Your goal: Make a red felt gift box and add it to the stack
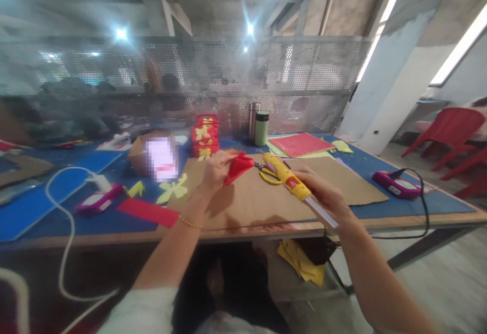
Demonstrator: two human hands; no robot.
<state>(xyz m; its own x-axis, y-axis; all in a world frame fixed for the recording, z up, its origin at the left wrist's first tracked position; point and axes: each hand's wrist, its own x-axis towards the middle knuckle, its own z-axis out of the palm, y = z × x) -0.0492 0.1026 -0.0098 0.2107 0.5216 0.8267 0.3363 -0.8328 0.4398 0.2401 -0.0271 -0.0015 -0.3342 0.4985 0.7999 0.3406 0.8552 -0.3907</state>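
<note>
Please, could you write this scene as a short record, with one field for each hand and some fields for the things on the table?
Left hand: holds a folded red piece
Right hand: holds a yellow glue gun, a whitish stick extending from its rear
Under the hands: brown cardboard sheet
Near the glue gun's tip: scissors with yellow handles
Far side, middle: red decorations with yellow shapes; green bottle beside a steel flask
Far side, right: red sheet
Left front: red strip
</note>
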